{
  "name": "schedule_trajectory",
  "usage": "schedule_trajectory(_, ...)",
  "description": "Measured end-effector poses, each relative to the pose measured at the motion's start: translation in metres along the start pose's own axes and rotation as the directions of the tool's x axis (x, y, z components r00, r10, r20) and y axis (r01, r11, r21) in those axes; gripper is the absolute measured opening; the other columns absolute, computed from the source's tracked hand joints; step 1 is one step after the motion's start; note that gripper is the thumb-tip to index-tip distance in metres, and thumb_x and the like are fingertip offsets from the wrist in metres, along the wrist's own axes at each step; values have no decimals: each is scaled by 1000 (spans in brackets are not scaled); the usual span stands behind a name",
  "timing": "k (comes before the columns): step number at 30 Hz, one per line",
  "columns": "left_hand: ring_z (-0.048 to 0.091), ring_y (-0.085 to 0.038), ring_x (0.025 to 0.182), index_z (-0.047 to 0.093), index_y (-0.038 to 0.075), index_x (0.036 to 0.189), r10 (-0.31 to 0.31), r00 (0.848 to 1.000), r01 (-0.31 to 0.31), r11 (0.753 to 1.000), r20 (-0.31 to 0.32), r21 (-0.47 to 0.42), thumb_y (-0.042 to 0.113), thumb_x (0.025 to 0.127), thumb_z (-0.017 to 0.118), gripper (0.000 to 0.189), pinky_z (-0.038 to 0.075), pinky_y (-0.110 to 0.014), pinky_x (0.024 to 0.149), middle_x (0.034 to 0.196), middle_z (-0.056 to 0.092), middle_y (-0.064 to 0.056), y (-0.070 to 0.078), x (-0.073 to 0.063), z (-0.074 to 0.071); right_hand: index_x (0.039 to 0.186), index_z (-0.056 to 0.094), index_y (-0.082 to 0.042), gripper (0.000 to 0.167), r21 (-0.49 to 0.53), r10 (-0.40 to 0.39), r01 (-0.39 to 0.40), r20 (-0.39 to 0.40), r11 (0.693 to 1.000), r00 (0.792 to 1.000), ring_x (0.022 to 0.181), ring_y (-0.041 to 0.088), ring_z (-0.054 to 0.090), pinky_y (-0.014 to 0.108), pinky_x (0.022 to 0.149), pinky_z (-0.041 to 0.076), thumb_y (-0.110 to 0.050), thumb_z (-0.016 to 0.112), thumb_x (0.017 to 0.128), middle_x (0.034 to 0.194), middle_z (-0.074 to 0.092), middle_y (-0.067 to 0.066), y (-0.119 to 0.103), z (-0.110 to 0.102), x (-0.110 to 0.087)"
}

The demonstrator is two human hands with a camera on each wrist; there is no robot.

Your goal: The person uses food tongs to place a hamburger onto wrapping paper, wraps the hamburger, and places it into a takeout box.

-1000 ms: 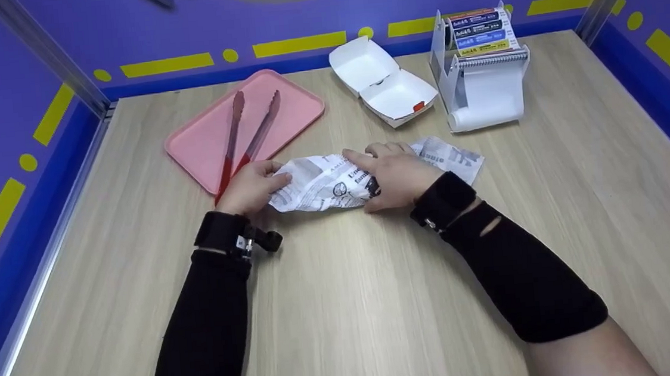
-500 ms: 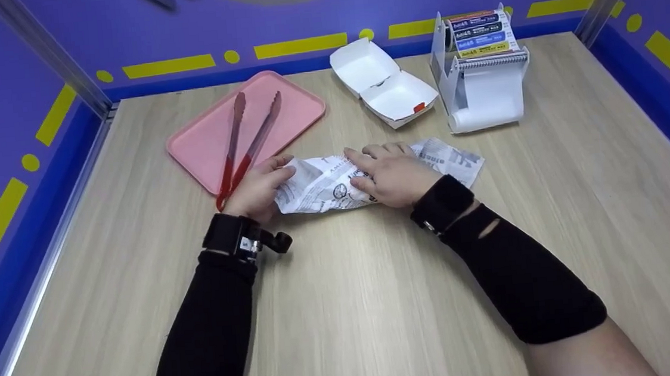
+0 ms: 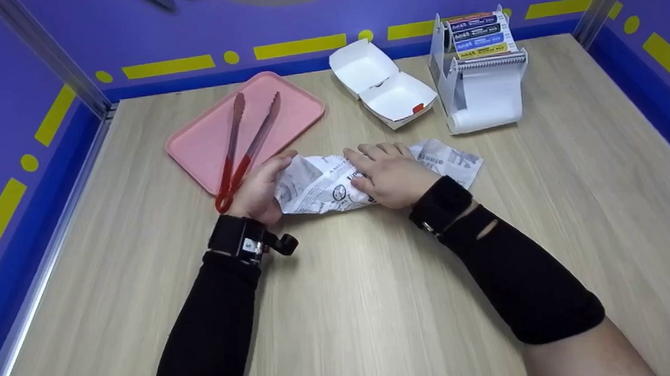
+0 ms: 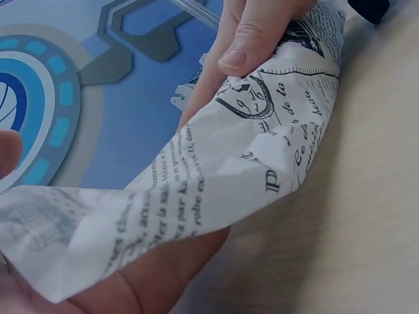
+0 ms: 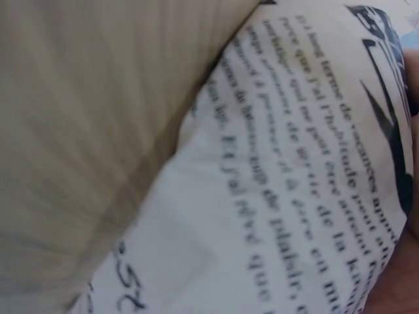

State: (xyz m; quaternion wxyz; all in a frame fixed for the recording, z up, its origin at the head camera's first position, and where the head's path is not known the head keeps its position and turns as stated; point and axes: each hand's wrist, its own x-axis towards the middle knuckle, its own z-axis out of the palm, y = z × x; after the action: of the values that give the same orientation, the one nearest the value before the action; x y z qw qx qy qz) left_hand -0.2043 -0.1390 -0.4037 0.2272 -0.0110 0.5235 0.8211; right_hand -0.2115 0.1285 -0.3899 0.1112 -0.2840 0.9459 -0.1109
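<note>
A sheet of newsprint-patterned wrapping paper (image 3: 328, 182) lies folded into a long bundle at the middle of the table; whatever it may enclose is hidden. On its right half my right hand (image 3: 394, 174) rests palm down, fingers extended across the top. My left hand (image 3: 259, 191) is at the left end. The left wrist view has its fingers (image 4: 163, 275) lying beneath the loose paper flap (image 4: 72, 242), while the thumb (image 4: 8, 152) stands apart from it. Close up in the right wrist view, printed paper (image 5: 275, 170) fills much of the picture.
Red-handled tongs (image 3: 232, 172) lie across a pink tray (image 3: 200, 142) behind my left hand. An opened white carton (image 3: 396, 94) sits at the back, beside a white dispenser (image 3: 492, 92) of label rolls. Purple walls (image 3: 298, 20) border the table.
My left hand has shifted slightly right and its thumb has lifted off the paper's end. My right thumb has moved up onto the paper; the rest of that hand stays put.
</note>
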Motion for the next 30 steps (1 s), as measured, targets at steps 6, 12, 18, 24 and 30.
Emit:
schedule_trajectory(6,65,-27,114,25,13,163,-52,999,52,998,2,-46,54,111,20,66,59,-40,87,138,57,-16,1,2,2,170,20,-19,66,-8,1,-1,0,1000,1000,159,43,24,67,129,12,-47,35,112,173,26,18,0,1,1)
schedule_trajectory(12,62,-30,122,24,16,166,-35,998,41,993,57,-112,61,108,13,74,58,-40,92,153,50,-20,2,0,7,170,18,-19,67,-13,2,-2,5,1000,1000,159,43,22,65,130,11,-48,35,112,173,25,19,1,2,1)
schedule_trajectory(18,60,-36,130,27,9,164,-40,971,72,989,236,-131,70,105,7,87,53,-50,106,165,34,-31,1,-2,13,170,18,-19,67,-12,5,-5,7,1000,1000,159,43,22,66,129,11,-48,36,112,173,25,19,1,2,1)
schedule_trajectory(24,32,-45,154,20,4,167,-53,932,105,986,358,-128,75,101,0,99,22,-57,129,170,17,-34,1,-7,30,170,18,-19,69,-16,10,-10,7,1000,1000,159,43,23,65,129,14,-48,37,111,173,25,20,0,2,1)
schedule_trajectory(30,28,-49,156,18,9,169,-30,946,68,992,322,-105,74,100,-5,97,23,-62,128,169,25,-32,-4,-6,43,171,16,-19,70,-30,17,-17,9,999,1000,159,43,23,64,130,13,-50,37,111,174,24,19,-1,1,1)
